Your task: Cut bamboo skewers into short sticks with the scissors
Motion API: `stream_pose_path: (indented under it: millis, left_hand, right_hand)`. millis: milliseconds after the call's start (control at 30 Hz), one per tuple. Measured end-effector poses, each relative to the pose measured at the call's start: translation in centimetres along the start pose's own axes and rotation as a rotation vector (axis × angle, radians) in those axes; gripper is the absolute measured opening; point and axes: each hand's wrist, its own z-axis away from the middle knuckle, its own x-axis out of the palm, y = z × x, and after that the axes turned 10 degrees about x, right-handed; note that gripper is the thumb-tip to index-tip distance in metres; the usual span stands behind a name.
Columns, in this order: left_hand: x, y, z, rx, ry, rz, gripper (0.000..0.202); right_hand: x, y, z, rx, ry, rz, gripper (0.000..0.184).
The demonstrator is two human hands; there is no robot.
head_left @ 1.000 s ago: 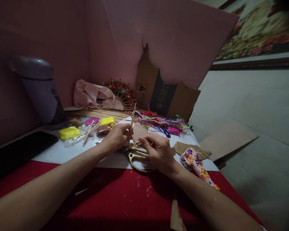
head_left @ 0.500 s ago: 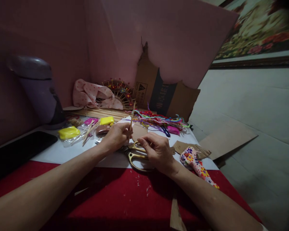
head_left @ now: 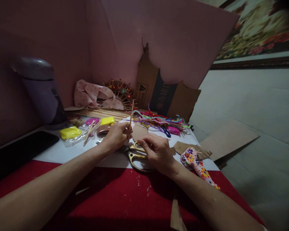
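Note:
My left hand [head_left: 119, 136] is closed, pinching a thin wooden stick [head_left: 131, 120] that stands nearly upright, its lower end near the scissors. To its right my right hand [head_left: 157, 152] is closed, thumb against the bent fingers; whatever it may hold is hidden. Bronze-handled scissors [head_left: 132, 157] lie below and between the hands, partly covered by both. Just behind the hands is a rounded piece of cardboard [head_left: 140, 131]. A floral fabric piece [head_left: 195, 163] lies to the right of my right hand, next to a torn cardboard scrap [head_left: 183, 147].
Yellow clay packs [head_left: 70, 132], loose short sticks [head_left: 90, 131] and a black phone [head_left: 26, 147] lie left. Long sticks [head_left: 103, 113], coloured pipe cleaners [head_left: 156, 118] and a pink-red fan-shaped piece [head_left: 122, 91] are behind. Torn cardboard [head_left: 168, 96] leans upright; a purple tumbler [head_left: 42, 93] stands left.
The view has shifted very slightly. Both hands keep almost the same place and grip, and the stick in my left hand has barely moved.

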Motion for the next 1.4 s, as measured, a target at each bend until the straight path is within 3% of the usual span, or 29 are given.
stream_pose_path:
  millis: [233,567,1400]
  left_hand:
    - [0.2,-0.9,-0.1,0.002,-0.008,-0.029,0.012]
    - [0.1,0.5,0.1,-0.017,-0.008,-0.02,0.014]
    - [0.3,0.7,0.4,0.015,-0.071,-0.095,0.013]
  right_hand:
    - [0.0,0.1,0.1,-0.03,-0.053,0.025,0.021]
    - [-0.2,-0.1,0.0,-0.073,-0.087,0.085,0.023]
    - [-0.1,-0.1,0.1,-0.112,-0.184,0.125,0.022]
